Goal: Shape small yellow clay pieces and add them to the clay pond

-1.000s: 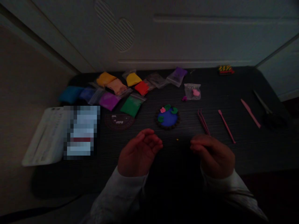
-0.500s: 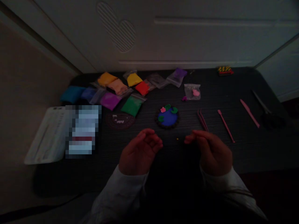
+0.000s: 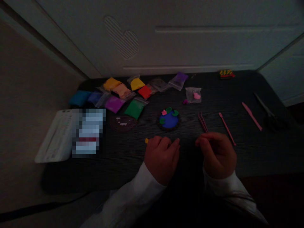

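Low in the frame's centre, the left hand (image 3: 162, 160) lies palm down over the dark tabletop (image 3: 118, 148), fingers bent; what it covers, if anything, cannot be told. Right of it, the right hand (image 3: 217, 155) is curled narrow, with no grasped thing discernible. A yellow clay piece (image 3: 146, 141), just below mid-frame, shows beside the left knuckles, too small to give a heading or long axis; stray pressure there could flatten it. Tweezers (image 3: 205, 127) run lengthwise from behind the right hand, tips toward the frame's top; a nudge could shift them. Mid-frame, the round clay pond (image 3: 169, 120) lies flat, blue side up, without a clear long axis, its pink flower (image 3: 164, 112) at the upper-left rim
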Available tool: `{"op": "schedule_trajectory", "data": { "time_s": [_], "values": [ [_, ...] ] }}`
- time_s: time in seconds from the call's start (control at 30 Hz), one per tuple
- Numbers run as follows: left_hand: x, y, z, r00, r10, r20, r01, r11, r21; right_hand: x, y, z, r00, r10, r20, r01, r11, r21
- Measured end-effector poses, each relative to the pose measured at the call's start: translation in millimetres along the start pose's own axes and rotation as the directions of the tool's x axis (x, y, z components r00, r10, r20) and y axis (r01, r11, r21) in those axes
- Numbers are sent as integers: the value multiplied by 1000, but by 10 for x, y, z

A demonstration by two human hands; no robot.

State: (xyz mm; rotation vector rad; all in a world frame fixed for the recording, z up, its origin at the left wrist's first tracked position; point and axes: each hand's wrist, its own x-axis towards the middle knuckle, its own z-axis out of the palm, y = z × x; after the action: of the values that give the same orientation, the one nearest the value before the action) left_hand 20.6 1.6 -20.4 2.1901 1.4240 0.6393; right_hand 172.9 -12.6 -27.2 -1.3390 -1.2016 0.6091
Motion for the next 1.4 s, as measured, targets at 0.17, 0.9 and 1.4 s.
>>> {"op": "schedule_trajectory", "data": {
  "time_s": [0.17,0.9,1.4],
  "values": [
    [-112,29,-28,998,16,60,-32,957,289,-8,-16,-3,1000,5,3,-5,1000,25],
    [-222,0,-101,989,-37,144,-23,919,394,-14,-25,-3,998,23,65,-23,1000,2],
    [-173,45,-78,986,-2,166,-60,928,368,-18,-34,-17,997,18,81,-19,1000,11]
  ]
}}
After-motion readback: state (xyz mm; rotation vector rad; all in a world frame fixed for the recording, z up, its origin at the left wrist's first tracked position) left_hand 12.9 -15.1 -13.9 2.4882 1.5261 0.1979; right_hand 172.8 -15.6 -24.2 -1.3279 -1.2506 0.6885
